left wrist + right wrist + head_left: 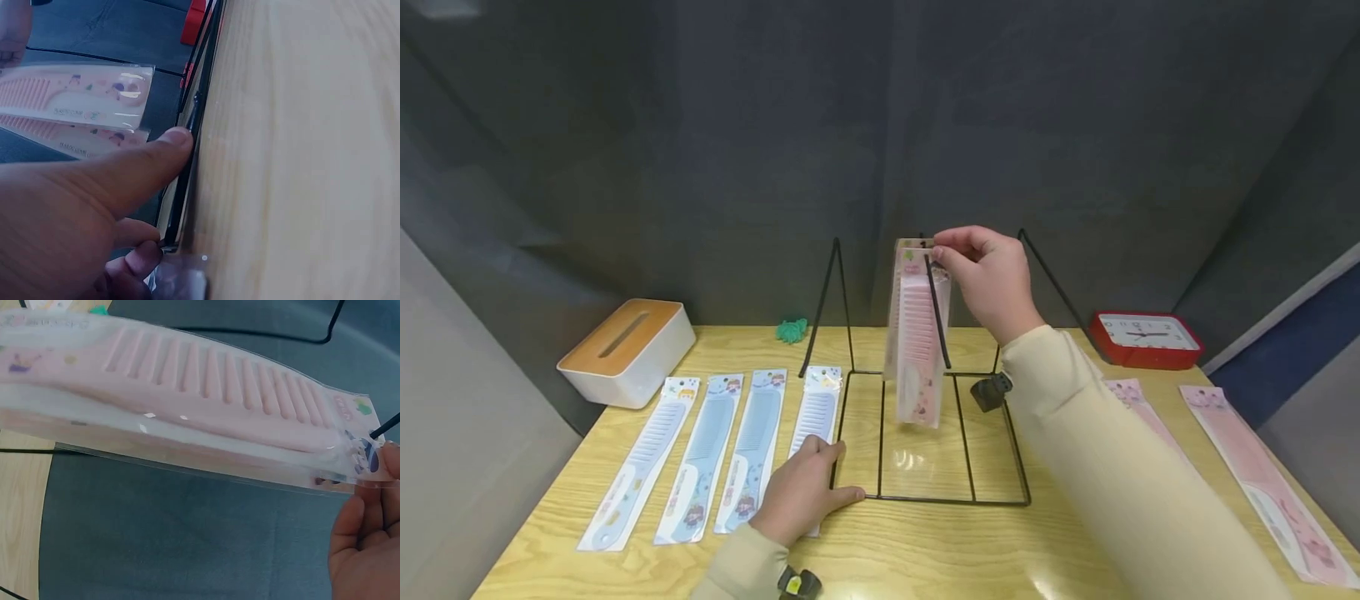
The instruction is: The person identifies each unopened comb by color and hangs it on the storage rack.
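Observation:
A pink comb in a clear packet (919,333) hangs upright at the middle prong of a black wire display rack (925,500). My right hand (988,275) pinches this packet by its top right corner, beside the prong's tip. Right behind it hangs a second packaged pink comb (891,333), mostly covered. In the right wrist view the front comb (206,381) spans the picture, and the prong's end meets the packet's top. Down at the rack's front left corner, my left hand (805,492) grips the base wire, its thumb (156,156) lying along the rod.
Several packaged combs in blue and white, such as one blue comb (756,442), lie left of the rack. Packaged pink combs (1262,467) lie on the right. A tissue box (625,350), a green object (792,331) and a red clock (1146,340) stand along the back.

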### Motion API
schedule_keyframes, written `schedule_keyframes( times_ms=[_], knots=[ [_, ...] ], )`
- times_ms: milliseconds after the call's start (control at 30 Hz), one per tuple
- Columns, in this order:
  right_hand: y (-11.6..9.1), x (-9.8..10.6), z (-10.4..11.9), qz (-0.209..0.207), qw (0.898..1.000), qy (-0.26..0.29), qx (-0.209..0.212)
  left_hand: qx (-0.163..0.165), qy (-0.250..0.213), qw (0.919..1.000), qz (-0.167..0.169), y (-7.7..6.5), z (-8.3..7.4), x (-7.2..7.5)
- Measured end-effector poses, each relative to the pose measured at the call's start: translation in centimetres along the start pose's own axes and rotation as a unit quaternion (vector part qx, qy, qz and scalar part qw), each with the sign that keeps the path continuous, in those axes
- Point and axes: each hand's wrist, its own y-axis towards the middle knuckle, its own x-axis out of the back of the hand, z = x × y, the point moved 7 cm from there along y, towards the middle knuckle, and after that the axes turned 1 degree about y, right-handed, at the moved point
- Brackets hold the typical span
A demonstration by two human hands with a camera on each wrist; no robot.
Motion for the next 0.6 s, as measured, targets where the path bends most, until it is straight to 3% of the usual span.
schedule_keyframes(
  times_ms=[300,433,600],
  knots=[
    [1.0,-0.5,-1.1,0.005,1.0,0.003,-0.023,0.006,-0.004,1.0,0.002,-0.1,0.1,0.0],
    [-0.2,-0.4,-2.5,0.044,0.999,-0.003,-0.021,0.008,-0.004,1.0,0.0,-0.1,0.1,0.2],
    [-2.9,0.7,-6.1,0.103,0.994,-0.029,-0.035,0.01,-0.002,0.9999,0.002,0.0,0.0,0.2]
  ],
)
